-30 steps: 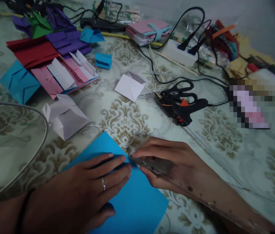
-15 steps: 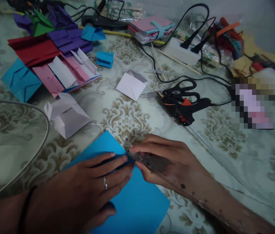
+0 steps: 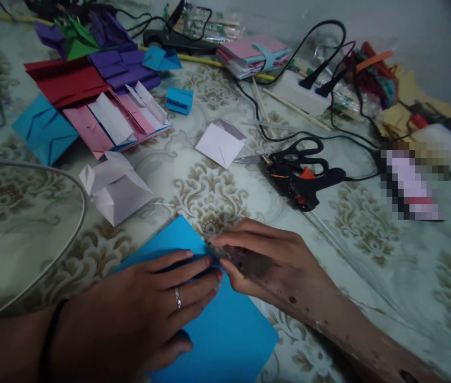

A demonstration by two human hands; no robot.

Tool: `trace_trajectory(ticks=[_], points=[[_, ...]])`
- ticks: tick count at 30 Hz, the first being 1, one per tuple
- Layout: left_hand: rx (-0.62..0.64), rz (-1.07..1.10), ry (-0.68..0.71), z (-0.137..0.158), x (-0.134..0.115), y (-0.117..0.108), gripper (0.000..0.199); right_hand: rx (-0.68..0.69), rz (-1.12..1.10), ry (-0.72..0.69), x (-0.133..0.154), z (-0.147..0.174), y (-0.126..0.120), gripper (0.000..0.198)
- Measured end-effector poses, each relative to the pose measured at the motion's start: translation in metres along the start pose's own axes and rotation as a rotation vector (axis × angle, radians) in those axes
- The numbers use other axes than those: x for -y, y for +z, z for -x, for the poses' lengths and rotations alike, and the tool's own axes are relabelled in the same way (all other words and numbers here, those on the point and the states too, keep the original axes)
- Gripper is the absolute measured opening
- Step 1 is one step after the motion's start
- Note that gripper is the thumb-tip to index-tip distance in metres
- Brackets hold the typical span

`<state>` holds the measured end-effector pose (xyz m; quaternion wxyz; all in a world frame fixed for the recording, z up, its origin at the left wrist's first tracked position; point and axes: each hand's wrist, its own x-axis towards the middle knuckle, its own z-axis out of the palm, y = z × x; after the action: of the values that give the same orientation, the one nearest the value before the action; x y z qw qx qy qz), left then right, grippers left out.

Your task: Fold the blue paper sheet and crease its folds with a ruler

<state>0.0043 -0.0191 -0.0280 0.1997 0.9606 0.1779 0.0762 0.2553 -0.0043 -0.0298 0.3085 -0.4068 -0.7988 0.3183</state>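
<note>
A sheet of blue paper (image 3: 225, 330) lies slanted on the patterned tablecloth, its lower part running out of view. My left hand (image 3: 161, 298) rests flat across it, fingers stretched out, with a ring on one finger. At the sheet's right edge, my right hand (image 3: 261, 255) has thumb and forefinger drawn together in a pinch, beside the left fingertips. What lies exactly between those fingers is partly in shadow. A folded white paper piece (image 3: 123, 194) sits beyond my left hand, and a smaller white one (image 3: 221, 143) lies farther off.
A black glue gun (image 3: 301, 183) and black-handled scissors (image 3: 301, 154) lie at right. Folded red paper (image 3: 67, 82), with purple and pink pieces, is piled at upper left. A power strip (image 3: 299, 90) with black cords stands behind. A pale cable (image 3: 83, 197) curves at left.
The view has shifted slightly, so the background items appear a little to the right and lower. Both hands keep nearly the same place on the blue paper.
</note>
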Motion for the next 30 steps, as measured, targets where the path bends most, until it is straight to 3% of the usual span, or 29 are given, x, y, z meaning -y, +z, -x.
trace_trajectory(ticks=[20,30], points=[[-0.045,0.010,0.036,0.005,0.003,0.005,0.057,-0.067,0.049,-0.017,-0.001,-0.006,0.011,0.018],[-0.067,0.031,0.066,0.006,0.007,0.007,0.058,0.006,0.065,0.055,0.002,-0.020,0.007,0.015]])
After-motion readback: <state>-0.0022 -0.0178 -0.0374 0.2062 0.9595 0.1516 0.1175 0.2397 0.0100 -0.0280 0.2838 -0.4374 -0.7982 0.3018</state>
